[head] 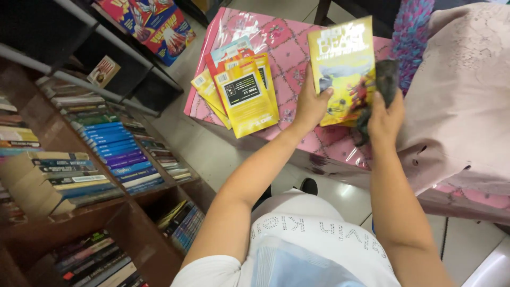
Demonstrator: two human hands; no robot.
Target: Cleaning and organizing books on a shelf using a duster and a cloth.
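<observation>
My left hand grips the lower left edge of a yellow paperback book, holding it up over a pink plastic-covered table. My right hand is closed on a dark grey cloth pressed against the book's right side. A fanned stack of yellow books lies on the table to the left of my left hand.
A wooden bookshelf packed with stacked books fills the left side. Colourful boxes stand on the floor at the top left. A beige lace cloth drapes over something at the right.
</observation>
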